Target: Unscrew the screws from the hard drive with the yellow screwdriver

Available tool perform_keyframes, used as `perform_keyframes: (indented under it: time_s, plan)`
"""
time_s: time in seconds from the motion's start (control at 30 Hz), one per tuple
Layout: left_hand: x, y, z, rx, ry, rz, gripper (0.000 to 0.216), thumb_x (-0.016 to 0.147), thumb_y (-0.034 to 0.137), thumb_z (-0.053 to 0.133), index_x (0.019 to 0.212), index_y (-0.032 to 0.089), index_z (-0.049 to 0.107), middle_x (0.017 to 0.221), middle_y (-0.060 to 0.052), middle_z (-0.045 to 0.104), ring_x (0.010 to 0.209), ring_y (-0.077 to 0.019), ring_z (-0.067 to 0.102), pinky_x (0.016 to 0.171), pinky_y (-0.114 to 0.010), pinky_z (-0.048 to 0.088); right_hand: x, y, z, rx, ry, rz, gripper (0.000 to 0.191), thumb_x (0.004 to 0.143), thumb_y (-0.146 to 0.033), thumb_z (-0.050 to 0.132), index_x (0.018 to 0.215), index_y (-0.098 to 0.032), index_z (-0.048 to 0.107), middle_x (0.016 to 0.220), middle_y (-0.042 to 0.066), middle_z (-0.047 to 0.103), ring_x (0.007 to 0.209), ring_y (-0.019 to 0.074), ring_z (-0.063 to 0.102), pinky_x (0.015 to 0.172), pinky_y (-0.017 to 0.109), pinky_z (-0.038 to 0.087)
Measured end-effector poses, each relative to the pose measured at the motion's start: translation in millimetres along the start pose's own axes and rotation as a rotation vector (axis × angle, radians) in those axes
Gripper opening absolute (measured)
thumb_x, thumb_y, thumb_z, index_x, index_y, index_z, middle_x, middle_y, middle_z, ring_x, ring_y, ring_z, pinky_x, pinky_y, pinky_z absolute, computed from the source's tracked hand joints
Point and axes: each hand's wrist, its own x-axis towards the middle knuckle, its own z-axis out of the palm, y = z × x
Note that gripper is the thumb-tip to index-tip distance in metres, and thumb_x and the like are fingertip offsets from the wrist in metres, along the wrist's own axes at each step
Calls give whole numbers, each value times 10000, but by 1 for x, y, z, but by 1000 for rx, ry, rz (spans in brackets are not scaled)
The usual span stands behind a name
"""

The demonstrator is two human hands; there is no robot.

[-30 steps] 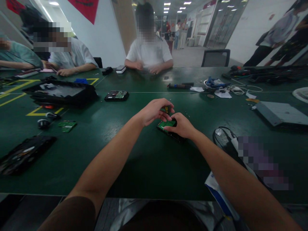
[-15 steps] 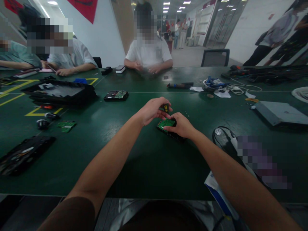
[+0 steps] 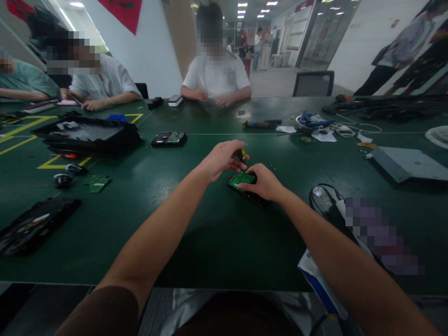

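Note:
My left hand (image 3: 226,161) is closed around the black and yellow handle of a screwdriver (image 3: 242,153), held upright. Its lower end points down at the green circuit board of a hard drive (image 3: 240,179); whether the tip sits in a screw is too small to tell. My right hand (image 3: 264,183) grips the drive at its right side, with the thumb lying over the board. The drive rests at a slant on the green table (image 3: 210,247), and its right end is partly covered by my fingers.
Another hard drive (image 3: 169,139) lies farther back, left of a small screw scatter (image 3: 272,166). A black tray-like casing (image 3: 87,133), a loose circuit board (image 3: 97,183) and a dark device (image 3: 37,224) are at left. A grey metal box (image 3: 411,164) stands right. People sit opposite.
The screwdriver handle has turned slightly, showing its yellow part differently, and the left fingers have shifted a little. The right hand and the hard drive stay in place.

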Motion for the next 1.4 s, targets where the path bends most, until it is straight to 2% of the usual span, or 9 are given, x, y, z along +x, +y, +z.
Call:
perform_keyframes:
  time_s: [0.27,0.47,0.63,0.77,0.87,1.0,1.1,1.23,1.4]
  plan:
    - [3,-4,-1,49,74,87,355,872,519,752,937,174,707,920,-69,727,698,-152,669,605,-268,491,-1,-1,-2,-13,1,-13,563,816,-666,826,1131,-212,719,1183,120,665,1053,294,639,887,455,548]
    - [3,0,-1,221,205,232,277,899,422,676,895,171,792,944,-77,736,861,-171,645,626,-247,455,0,-1,0,-30,10,-3,554,810,-651,840,1128,-212,724,1184,124,667,1080,304,645,912,467,558]
    - [3,-1,0,14,75,189,176,890,322,668,992,189,724,987,-77,757,904,-193,697,628,-255,504,0,1,2,-35,16,-2,551,816,-651,833,1137,-219,720,1189,120,668,1063,298,652,909,471,563]
    - [4,-4,1,-170,-49,176,139,910,280,654,1008,188,691,971,-70,741,1006,-222,721,788,-346,606,0,2,4,-37,28,1,568,799,-642,848,1151,-216,715,1197,126,673,1087,315,649,949,507,556]
    - [4,-5,2,-177,-48,179,159,928,323,675,988,178,701,997,-79,736,1014,-215,713,820,-351,613,0,3,4,-34,24,3,575,801,-657,839,1148,-215,716,1206,128,673,1083,314,648,946,512,557]
    - [5,-7,2,-88,-11,215,238,904,417,748,939,182,738,1021,-72,724,960,-177,679,708,-255,566,0,3,3,-34,25,-3,589,793,-671,839,1145,-215,714,1183,121,671,1071,306,645,921,490,559]
    - [5,-8,0,-29,34,237,228,892,414,763,932,190,767,1041,-66,722,940,-161,660,663,-225,538,0,2,2,-30,19,-7,570,799,-663,839,1134,-219,716,1171,113,671,1056,295,644,893,466,560]
    - [2,-6,2,-91,4,178,230,910,389,737,978,170,732,965,-74,725,915,-179,688,676,-259,563,0,2,2,-26,20,-7,564,806,-664,833,1136,-221,718,1189,110,667,1059,287,646,907,457,558]
    - [-1,-3,8,-201,-15,127,190,904,336,710,971,167,657,954,-81,733,977,-215,721,801,-364,628,-1,1,2,-28,19,3,554,803,-646,845,1143,-226,718,1195,114,667,1078,298,650,930,472,556]
